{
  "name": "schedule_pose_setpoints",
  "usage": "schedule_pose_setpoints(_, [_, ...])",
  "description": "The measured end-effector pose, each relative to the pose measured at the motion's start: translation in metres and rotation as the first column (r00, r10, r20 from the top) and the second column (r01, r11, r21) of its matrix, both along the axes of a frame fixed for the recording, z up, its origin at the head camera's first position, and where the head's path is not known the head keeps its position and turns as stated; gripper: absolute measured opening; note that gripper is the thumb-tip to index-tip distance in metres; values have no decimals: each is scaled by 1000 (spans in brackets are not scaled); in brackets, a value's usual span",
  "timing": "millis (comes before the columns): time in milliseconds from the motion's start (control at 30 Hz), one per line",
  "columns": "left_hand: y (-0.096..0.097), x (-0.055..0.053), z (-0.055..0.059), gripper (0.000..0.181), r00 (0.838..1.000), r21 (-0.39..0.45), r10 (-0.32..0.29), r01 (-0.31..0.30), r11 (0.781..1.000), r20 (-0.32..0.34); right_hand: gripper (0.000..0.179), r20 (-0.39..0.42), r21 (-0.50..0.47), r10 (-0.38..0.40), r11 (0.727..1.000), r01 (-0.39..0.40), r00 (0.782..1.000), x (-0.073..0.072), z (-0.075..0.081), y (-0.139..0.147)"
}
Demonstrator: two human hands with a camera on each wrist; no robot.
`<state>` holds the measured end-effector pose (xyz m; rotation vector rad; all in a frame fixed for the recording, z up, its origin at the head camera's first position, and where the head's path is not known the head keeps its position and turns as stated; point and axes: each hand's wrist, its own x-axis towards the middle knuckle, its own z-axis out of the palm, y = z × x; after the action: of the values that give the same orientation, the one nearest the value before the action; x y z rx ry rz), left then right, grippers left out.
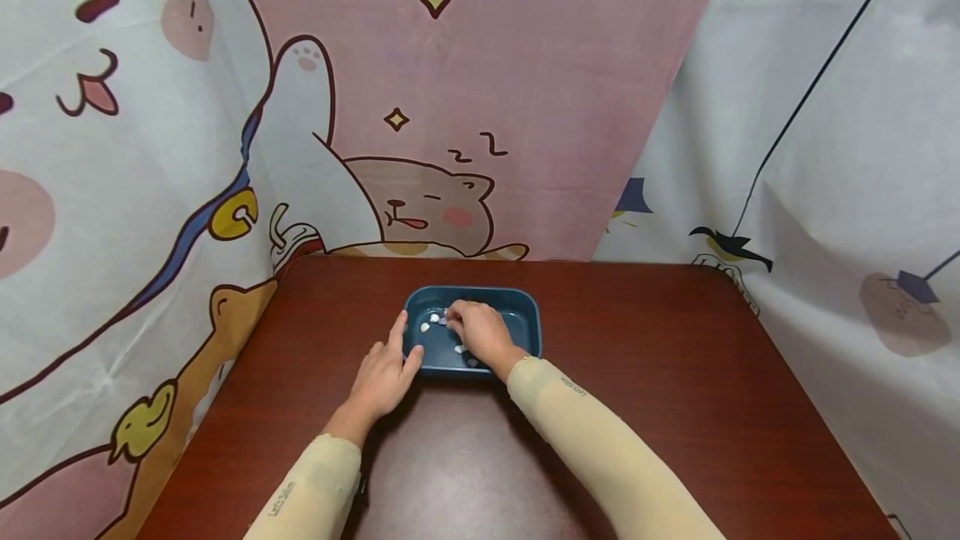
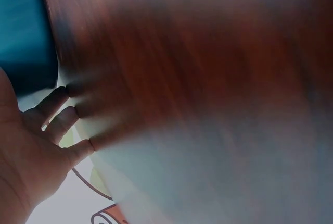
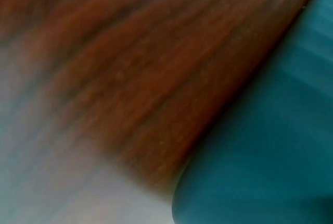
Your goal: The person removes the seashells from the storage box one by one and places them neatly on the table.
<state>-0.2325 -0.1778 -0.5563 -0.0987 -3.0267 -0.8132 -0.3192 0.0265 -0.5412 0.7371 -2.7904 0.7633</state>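
Observation:
In the head view a dark blue rectangular tray [image 1: 528,325] stands on the table, with several small white pebble-like pieces [image 1: 425,327] on its floor. My left hand [image 1: 381,375] spreads its fingers along the tray's left side, thumb at the near left corner. The left wrist view shows this hand's fingers stretched out over the tabletop. My right hand [image 1: 483,332] reaches down into the tray over its near right part, fingers bent toward the pale pieces. Whether a piece is pinched between its fingertips I cannot tell. In the right wrist view only the tray's outer wall [image 3: 270,146] shows.
The reddish-brown wooden table [image 1: 660,373] extends around the tray on both sides and in front. A printed cartoon cloth [image 1: 540,90] hangs right behind the table's far edge and down both sides. Both forearms wear pale yellow sleeves [image 1: 600,432].

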Motion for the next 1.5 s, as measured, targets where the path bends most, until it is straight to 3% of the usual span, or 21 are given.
schedule_pose_setpoints(567, [-1,-3,-1,76,1000,17,-3,4,1000,-15,17,21,18,-8,1000,8,1000,-2,1,0])
schedule_pose_setpoints(833, [1,-3,3,75,1000,30,-1,1,1000,23,13,111,-93,-10,995,20,994,-1,12,9])
schedule_pose_setpoints(1033, [2,0,3,76,1000,42,6,-7,999,23,15,124,-87,-58,994,69,991,-12,27,25])
schedule_pose_setpoints(1267, [1,-1,1,75,1000,37,-4,4,999,11,20,76,-89,-161,982,168,984,-35,55,55])
schedule_pose_setpoints(1500, [1,0,2,76,1000,41,-4,3,999,12,24,125,-65,-258,961,268,958,-49,54,82])
